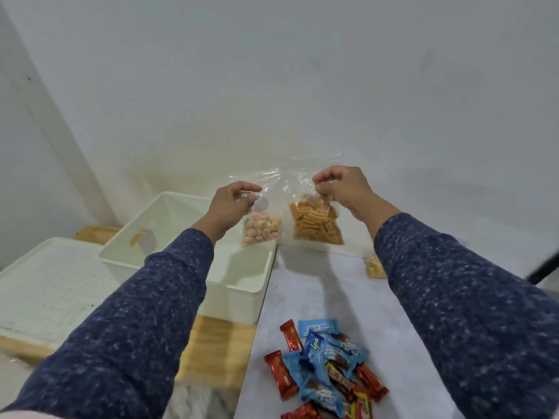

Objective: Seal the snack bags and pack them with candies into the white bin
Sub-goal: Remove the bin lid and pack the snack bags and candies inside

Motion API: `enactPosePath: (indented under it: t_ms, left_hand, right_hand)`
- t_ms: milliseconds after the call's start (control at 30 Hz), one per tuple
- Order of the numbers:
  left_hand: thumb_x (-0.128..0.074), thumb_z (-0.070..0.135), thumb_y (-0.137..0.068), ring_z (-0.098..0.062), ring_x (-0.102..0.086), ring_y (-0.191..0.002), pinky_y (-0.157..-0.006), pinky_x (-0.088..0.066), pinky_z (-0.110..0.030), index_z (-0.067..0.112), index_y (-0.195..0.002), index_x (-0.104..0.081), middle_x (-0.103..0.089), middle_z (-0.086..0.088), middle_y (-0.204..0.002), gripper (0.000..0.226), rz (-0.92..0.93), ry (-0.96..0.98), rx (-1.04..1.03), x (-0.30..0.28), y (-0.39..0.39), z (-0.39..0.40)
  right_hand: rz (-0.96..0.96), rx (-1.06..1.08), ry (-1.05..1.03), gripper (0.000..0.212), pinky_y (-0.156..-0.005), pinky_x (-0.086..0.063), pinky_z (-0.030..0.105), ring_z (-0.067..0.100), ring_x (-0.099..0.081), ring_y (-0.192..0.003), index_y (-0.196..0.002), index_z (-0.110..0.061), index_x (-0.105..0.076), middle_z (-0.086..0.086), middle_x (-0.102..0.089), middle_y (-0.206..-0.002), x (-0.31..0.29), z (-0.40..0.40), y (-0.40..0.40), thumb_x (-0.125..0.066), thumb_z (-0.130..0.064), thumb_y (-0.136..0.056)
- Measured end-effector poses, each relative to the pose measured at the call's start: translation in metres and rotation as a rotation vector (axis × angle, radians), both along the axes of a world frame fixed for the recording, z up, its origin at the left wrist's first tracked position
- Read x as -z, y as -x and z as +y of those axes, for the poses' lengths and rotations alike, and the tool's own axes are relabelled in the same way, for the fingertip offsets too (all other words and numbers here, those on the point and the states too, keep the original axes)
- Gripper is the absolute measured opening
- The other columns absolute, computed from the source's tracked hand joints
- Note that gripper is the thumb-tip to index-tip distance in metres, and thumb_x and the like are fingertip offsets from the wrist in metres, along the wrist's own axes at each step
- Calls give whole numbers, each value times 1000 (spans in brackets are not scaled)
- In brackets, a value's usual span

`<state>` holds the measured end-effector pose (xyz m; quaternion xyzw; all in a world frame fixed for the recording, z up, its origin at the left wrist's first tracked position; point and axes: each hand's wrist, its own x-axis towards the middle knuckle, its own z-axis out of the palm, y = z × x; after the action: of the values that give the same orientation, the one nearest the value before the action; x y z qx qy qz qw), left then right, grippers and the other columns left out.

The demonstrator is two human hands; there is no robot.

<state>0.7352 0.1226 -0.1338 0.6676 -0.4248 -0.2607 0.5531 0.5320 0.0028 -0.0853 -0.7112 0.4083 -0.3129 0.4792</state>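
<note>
While both hang upright | left hand [231,201] pinches round-snack bag [262,229] | right hand [343,186] stick-snack bag [316,222]

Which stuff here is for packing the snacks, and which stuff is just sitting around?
For the job: bag of round snacks in the left hand; bag of stick snacks in the right hand; third snack bag; candies; white bin.

Just lying about: white tray; wooden board.
</note>
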Motion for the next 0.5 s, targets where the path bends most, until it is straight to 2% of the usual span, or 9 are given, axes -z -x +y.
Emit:
enactPosePath:
  t_ms: [67,167,300,400,500]
  left_hand:
    - [-57,6,-91,-15,-55,-76,-75,-52,-26,20,-92,-66,-58,-3,-85,17,7,-7,-2,2,-25,2]
    - [-56,6,-92,-15,-53,-75,-70,-50,-24,26,-85,-65,-57,-8,-91,23,-1,-40,-2,12,-74,1]
    - [-55,9,-92,-16,-52,-76,-75,-49,-29,30,-82,-64,-57,-9,-95,25,-31,-151,25,35,-139,-5]
    - [-56,10,-91,-16,-52,-75,-77,-49,-32,30,-83,-63,-55,-8,-87,23,-33,-233,78,57,-176,-18]
    - [-56,10,-91,-14,-51,-72,-73,-48,-26,29,-83,-63,-52,-2,-77,22,-32,-312,138,88,-199,-36]
  right_hand:
    - [-1,-11,-5,26,-66,-54,26,13,-59,-57,-72,-17,-66,3,-64,-74,0,3,-31,-66,9,-78]
    - [-16,-23,-26,26,-57,-49,19,12,-57,-55,-74,-15,-66,3,-63,-74,12,7,-81,-65,10,-78]
    - [26,-23,-88,27,-55,-46,19,10,-58,-50,-71,-18,-67,3,-64,-71,45,4,-144,-65,8,-78]
    - [49,14,-141,27,-51,-44,16,5,-56,-43,-70,-20,-67,0,-64,-66,74,-4,-178,-66,6,-77]
    - [85,68,-185,28,-50,-45,14,6,-56,-47,-69,-21,-67,-3,-63,-66,106,-12,-200,-66,5,-78]
